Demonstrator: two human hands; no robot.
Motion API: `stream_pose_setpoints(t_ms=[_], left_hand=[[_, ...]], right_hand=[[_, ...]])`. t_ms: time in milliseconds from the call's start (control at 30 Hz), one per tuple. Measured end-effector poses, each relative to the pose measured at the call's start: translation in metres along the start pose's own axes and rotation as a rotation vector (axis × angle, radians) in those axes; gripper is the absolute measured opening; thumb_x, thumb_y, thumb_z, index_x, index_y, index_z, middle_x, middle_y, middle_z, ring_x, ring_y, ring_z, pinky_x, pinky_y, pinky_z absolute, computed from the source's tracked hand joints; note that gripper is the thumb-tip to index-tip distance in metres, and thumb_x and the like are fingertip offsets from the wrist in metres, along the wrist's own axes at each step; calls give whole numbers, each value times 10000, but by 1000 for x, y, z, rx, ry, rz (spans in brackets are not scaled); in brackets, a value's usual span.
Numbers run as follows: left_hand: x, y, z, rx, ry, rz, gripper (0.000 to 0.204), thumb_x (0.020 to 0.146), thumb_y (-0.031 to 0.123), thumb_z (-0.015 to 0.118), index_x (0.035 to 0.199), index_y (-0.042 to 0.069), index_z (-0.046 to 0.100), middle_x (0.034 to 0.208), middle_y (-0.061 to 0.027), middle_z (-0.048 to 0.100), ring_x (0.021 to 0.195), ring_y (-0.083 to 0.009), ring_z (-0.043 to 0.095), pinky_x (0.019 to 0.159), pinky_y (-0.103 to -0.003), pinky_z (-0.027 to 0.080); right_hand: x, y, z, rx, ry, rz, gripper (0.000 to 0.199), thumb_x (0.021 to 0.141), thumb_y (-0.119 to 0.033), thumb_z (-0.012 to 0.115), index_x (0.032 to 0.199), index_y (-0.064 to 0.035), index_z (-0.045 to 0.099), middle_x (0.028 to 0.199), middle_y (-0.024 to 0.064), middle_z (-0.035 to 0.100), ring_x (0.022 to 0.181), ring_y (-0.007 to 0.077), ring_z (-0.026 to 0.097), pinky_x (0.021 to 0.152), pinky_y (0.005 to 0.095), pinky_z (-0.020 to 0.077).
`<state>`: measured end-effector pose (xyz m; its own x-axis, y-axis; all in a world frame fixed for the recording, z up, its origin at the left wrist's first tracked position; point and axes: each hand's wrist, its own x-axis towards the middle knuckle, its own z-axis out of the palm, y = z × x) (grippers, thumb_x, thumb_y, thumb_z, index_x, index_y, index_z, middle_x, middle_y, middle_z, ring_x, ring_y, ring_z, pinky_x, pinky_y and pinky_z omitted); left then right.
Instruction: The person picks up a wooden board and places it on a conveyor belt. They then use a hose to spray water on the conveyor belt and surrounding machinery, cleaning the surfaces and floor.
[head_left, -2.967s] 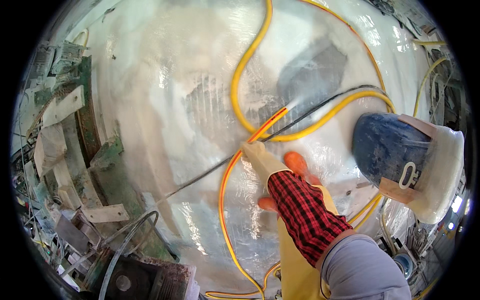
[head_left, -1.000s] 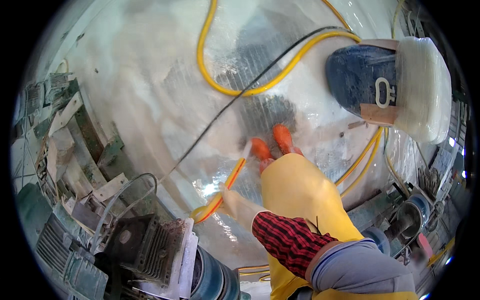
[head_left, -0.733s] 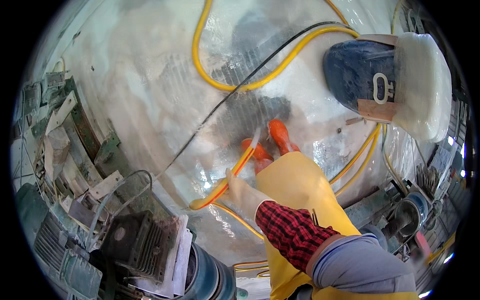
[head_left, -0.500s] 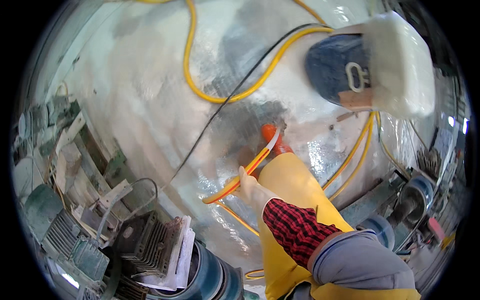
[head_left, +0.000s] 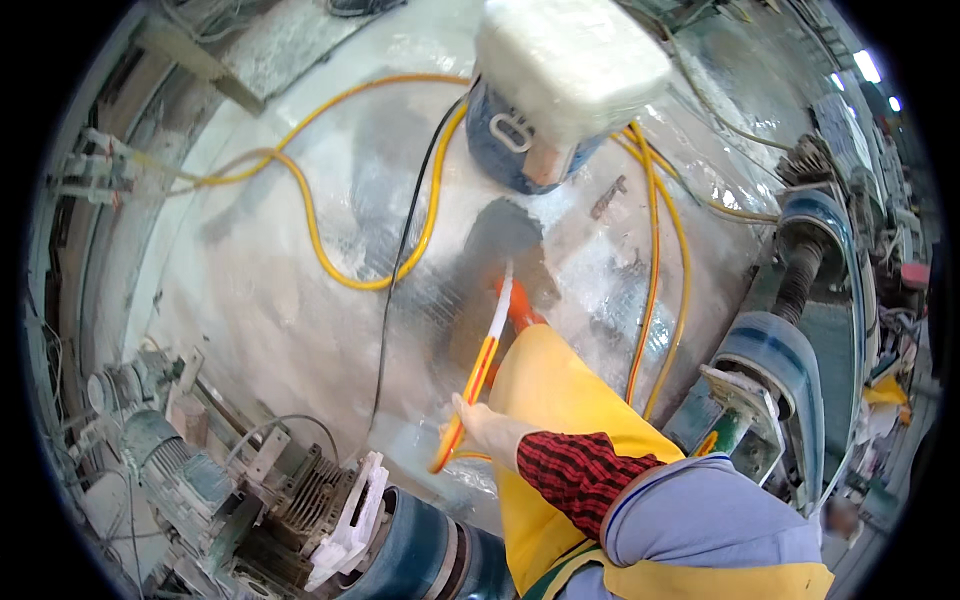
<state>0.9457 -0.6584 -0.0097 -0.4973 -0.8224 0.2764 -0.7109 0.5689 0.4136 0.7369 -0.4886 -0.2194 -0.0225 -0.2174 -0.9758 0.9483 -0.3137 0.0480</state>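
Observation:
My right hand (head_left: 482, 424) is wrapped round a yellow hose (head_left: 478, 375) with a red stripe. The hose slants up and away from the hand, and a whitish stream (head_left: 503, 298) that looks like water extends from its far end. That stream passes close by my orange boots (head_left: 520, 305), over the wet floor (head_left: 340, 190). A yellow apron (head_left: 560, 400) covers my front, beside the right forearm in its red and black checked sleeve cover (head_left: 585, 472). My left hand does not show.
A blue drum (head_left: 492, 150) with a bulky white block (head_left: 570, 65) on top stands ahead. A looped yellow hose (head_left: 312, 225) and a black cable (head_left: 398, 270) cross the floor. Machinery with a motor (head_left: 180, 465) is at lower left; blue rollers (head_left: 770, 350) stand at right.
The view has turned, so the drum sits further left and the rollers at right show more. The held hose now points more steeply ahead, and its whitish stream looks longer.

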Motion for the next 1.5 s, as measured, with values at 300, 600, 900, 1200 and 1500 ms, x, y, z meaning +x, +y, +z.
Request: stream_pose_setpoints(t_ms=[300,600,900,1200,1500], left_hand=[[-28,147,25,-370,-967,68,581,896,105,560,1405,-90,359,1451,-238,389,1359,-325,364,1149,-388,227],[-109,59,68,46,-1630,232,462,991,412,422,1235,60,595,1150,-211,643,1088,-390,585,912,-392,466],[-88,130,0,-325,-1519,-186,556,995,499,428,982,5,684,545,-25,542,497,-120,509,501,-254,415],[-68,178,-30,-83,-1432,-67,616,963,571,428,982,0,659,623,-102,600,586,-222,601,537,-342,448],[-18,162,12,174,-1493,312,613,963,569,427,992,1,654,646,-113,606,609,-237,605,550,-354,452]], right_hand=[[-91,46,-51,124,-95,112,528,972,-440,520,1122,65,491,983,194,649,890,341,658,823,453,539],[-179,23,-138,56,-440,122,534,964,-499,497,1081,21,526,1007,176,630,924,288,640,845,428,528],[-144,-23,-147,-75,-512,-292,436,946,-407,581,974,27,563,924,191,675,826,301,691,753,397,570],[-165,-83,-256,-820,-815,-579,448,994,-354,483,1221,30,526,1061,143,645,845,197,619,726,303,495],[-226,-60,-352,309,-136,-584,243,958,-348,476,963,-108,517,793,52,476,631,179,479,542,318,395]])
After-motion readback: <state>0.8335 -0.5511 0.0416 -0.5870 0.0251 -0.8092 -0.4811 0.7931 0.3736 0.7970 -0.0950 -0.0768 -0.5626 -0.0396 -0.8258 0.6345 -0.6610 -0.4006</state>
